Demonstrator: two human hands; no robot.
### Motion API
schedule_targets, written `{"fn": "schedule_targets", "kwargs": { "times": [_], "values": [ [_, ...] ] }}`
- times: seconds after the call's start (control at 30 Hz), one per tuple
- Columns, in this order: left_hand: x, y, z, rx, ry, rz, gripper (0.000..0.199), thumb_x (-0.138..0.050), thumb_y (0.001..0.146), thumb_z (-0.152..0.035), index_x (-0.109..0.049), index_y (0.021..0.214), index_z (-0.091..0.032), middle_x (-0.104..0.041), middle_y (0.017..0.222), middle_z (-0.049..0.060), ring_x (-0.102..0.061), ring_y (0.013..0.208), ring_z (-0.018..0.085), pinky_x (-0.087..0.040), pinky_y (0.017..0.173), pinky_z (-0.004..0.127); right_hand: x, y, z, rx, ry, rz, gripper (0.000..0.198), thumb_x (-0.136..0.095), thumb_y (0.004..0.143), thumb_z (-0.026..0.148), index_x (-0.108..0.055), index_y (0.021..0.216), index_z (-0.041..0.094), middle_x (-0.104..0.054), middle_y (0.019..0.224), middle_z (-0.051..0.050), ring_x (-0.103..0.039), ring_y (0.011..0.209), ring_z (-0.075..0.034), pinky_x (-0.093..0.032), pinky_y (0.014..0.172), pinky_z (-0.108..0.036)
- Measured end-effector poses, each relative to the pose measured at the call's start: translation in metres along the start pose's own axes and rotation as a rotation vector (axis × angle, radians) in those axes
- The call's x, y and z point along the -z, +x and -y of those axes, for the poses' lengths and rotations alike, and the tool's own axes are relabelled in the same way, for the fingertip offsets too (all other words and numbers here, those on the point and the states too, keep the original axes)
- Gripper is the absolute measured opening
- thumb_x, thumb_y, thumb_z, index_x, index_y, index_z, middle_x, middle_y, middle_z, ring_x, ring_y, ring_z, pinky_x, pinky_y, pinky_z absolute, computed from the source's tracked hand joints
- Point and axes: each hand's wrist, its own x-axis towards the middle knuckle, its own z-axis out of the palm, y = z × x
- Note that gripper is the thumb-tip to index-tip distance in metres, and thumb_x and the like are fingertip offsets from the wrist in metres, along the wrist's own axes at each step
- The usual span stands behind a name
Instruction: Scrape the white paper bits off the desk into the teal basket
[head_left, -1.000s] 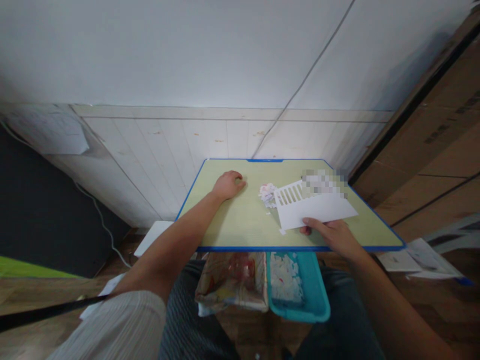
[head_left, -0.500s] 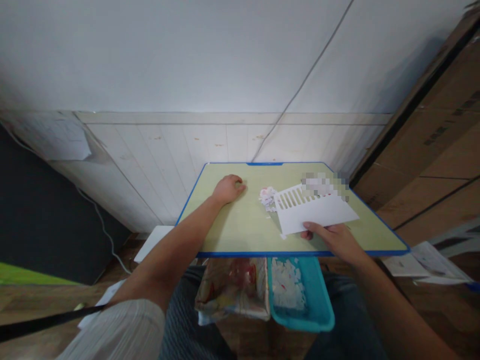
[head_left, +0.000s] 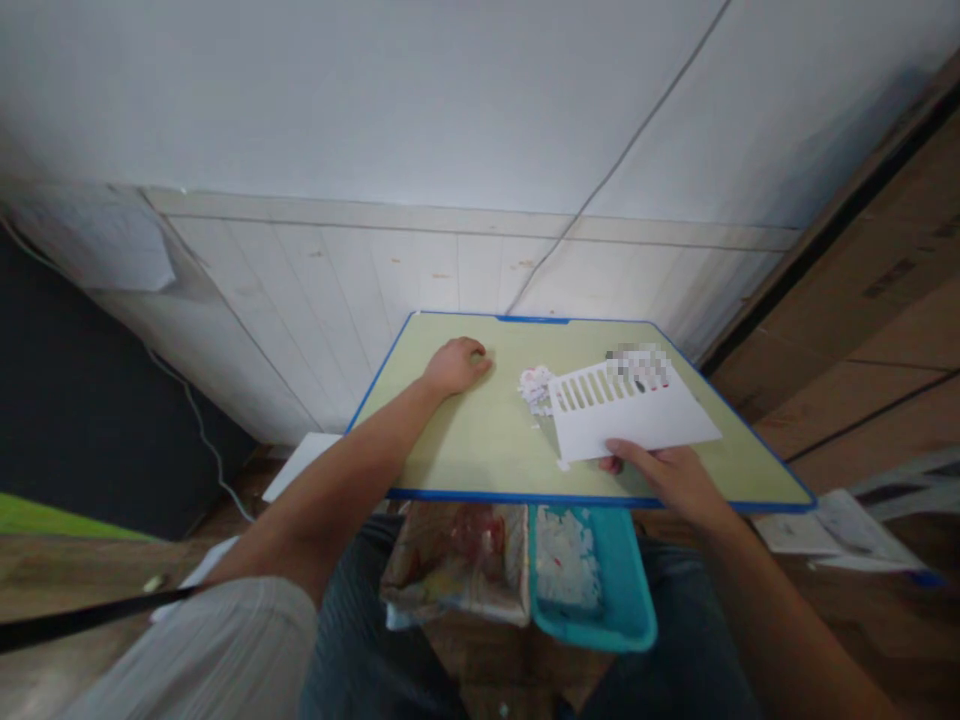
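The biggest thing is the wall (head_left: 337, 110), which is pale and fills the far side. Tall brown boxes (head_left: 885, 300) stand on the right, and a dark board (head_left: 90, 400) stands on the left. In the middle is my table (head_left: 465, 460), yellow-green on top with a blue edge, and its far side is by the wall. My legs (head_left: 667, 625) are at the near side.

Between my legs are a brown bin (head_left: 427, 602) on the left and a blue tub (head_left: 626, 580) on the right, side by side. The bin has red and yellow stuff in it, but it is too blurry to name. White bits (head_left: 566, 560) fill the left part of the tub.

My card (head_left: 622, 425) is white and is over the right half of the table. A row of long holes runs along its far side. The far right end is blurred, so I can't tell what is there. My right hand (head_left: 656, 468) pinches the near edge, with my thumb on top and fingers under. My left hand (head_left: 457, 367) rests on the left half, loose, fingers bent, with a gap by the thumb.

A small pile (head_left: 535, 390) of paper bits sits between my hands, just beside the card's left end. One tiny scrap (head_left: 564, 465) lies by the near left corner.
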Motion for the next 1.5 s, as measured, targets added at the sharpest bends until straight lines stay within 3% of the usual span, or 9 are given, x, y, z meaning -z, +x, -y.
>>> {"fn": "schedule_targets", "kwargs": {
  "times": [0.47,0.97,1.5],
  "values": [
    [0.001,0.0014,-0.0017,-0.021,0.006,0.01,0.041,-0.07,0.106,-0.043,-0.091,0.13,-0.018,-0.088,0.148,0.019,-0.08,0.142,0.039,-0.06,0.131,0.052,0.0033,0.0013,0.0004,0.08,0.068,0.048,0.059,-0.089,0.094,0.078,-0.081,0.068,0.027,-0.085,0.076,-0.011,-0.082,0.079,-0.033,-0.071,0.088,-0.048],
    [-0.0007,0.003,0.0021,-0.024,-0.016,-0.01,0.038,-0.073,0.105,-0.042,-0.092,0.128,-0.019,-0.088,0.146,0.018,-0.08,0.141,0.039,-0.059,0.131,0.05,0.0037,-0.0027,0.0048,0.056,0.067,0.041,0.053,-0.088,0.097,0.071,-0.08,0.066,0.029,-0.086,0.08,-0.011,-0.082,0.08,-0.033,-0.072,0.084,-0.048],
    [-0.0037,0.0045,0.0044,-0.029,-0.006,-0.011,0.038,-0.071,0.104,-0.043,-0.091,0.128,-0.02,-0.088,0.147,0.018,-0.079,0.142,0.038,-0.059,0.131,0.051,0.0042,-0.0064,0.0027,0.071,0.041,0.013,0.051,-0.09,0.098,0.068,-0.081,0.066,0.029,-0.086,0.077,-0.01,-0.083,0.085,-0.034,-0.071,0.098,-0.051]
  ]
}}
